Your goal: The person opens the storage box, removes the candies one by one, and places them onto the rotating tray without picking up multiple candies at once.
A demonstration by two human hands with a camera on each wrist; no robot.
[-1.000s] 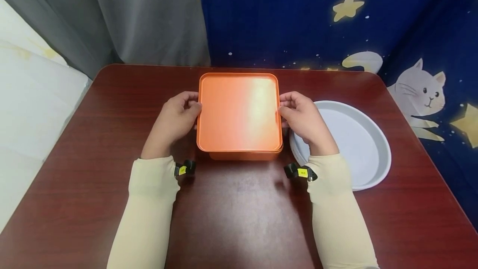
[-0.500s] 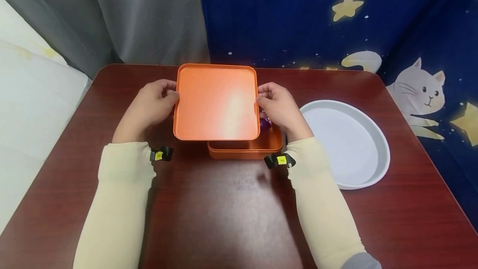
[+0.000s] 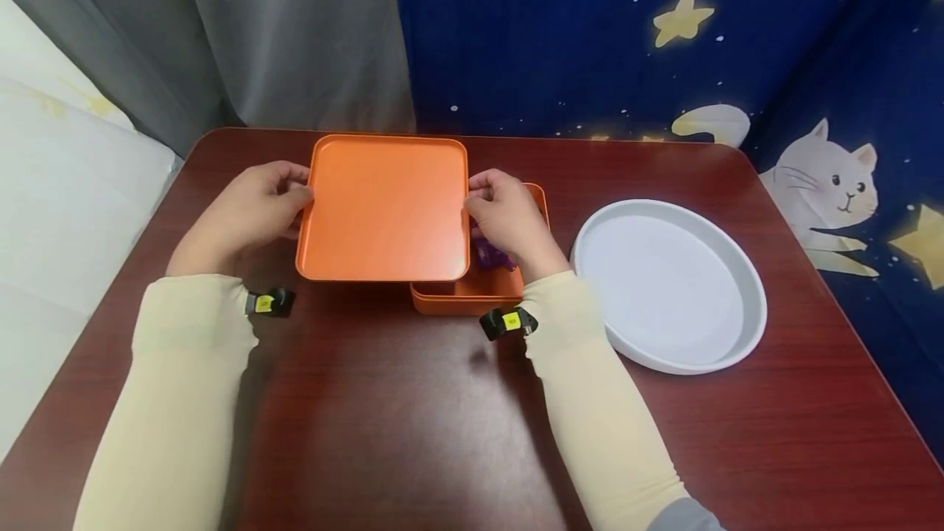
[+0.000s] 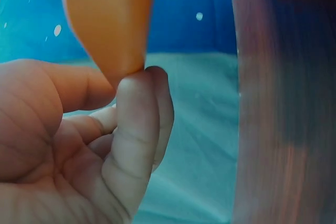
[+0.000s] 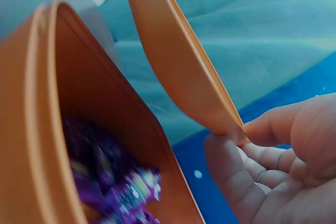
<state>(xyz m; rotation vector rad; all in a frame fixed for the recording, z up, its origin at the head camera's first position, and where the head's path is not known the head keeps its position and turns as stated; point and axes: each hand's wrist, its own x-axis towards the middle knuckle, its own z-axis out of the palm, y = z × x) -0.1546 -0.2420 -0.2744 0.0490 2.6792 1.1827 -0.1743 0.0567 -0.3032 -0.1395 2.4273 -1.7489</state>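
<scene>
Head view: orange lid [image 3: 383, 207] is off the box [image 3: 472, 306], up at its 10 o'c & hiding part of the opening. L hand [image 3: 251, 211] has the lid's 9 o'c edge, R hand [image 3: 512, 220] the 3 o'c edge; both grips narrow, pinching the rim. Lid looks approx level; best to hold it so, w/ hands at matching ht. Purple packets [image 3: 492, 256] show in the box by R hand, so R knuckles want to ride high enough not to snag them. White plate [image 3: 664, 285] sits at the box's 3 o'c on the bench [image 3: 428, 433]. R sleeve [image 3: 597, 367] lies against its 8 o'c rim in view; can't tell if touching, so worth minding that forearm.

Left wrist view: lid corner nipped btwn L thumb & fingers. Shallow hold, so steady even pressure prob. beats a hard squeeze. Orange corner at 1 o'c, prob. the box, is apart from the hand.

Right wrist view: R thumb & fingers pinch the lid edge, w/ a clear gap to the box rim at 9 o'c; I'd preserve that gap to avoid scraping. L fingertips just show at 12 o'c. Packets blurred; contents unclear.
</scene>
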